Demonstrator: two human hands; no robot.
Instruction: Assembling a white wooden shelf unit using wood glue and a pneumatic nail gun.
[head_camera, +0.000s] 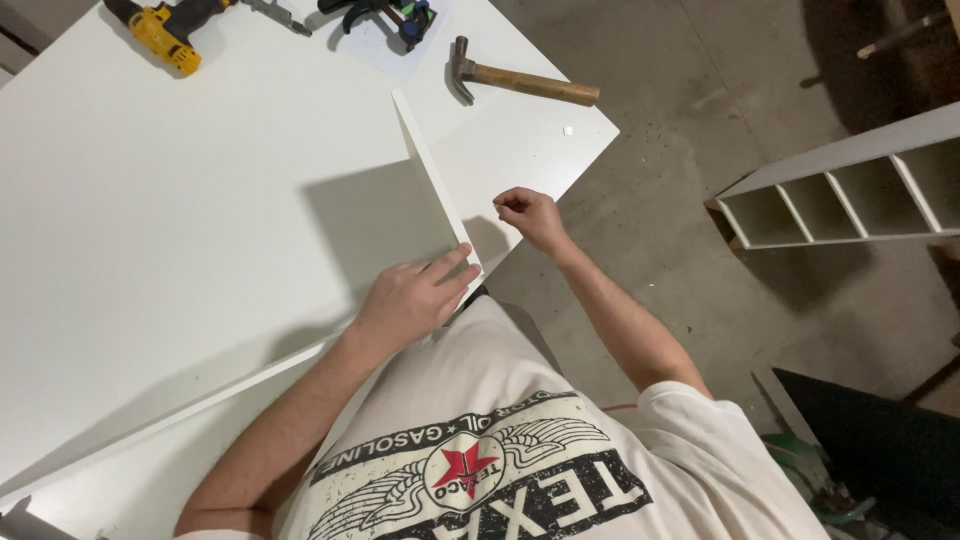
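Observation:
A thin white panel (430, 170) stands upright on its edge on a large white board (200, 220). My left hand (415, 295) rests against the near end of the upright panel, fingers spread on it. My right hand (530, 215) hovers just right of the panel near the board's edge, with its fingers pinched together; whether something small sits in them cannot be made out.
A hammer (520, 80) with a wooden handle lies at the board's far corner. A yellow drill (165, 30) and a dark clamp-like tool (385, 15) lie at the far edge. A white shelf unit (850, 190) lies on the concrete floor to the right.

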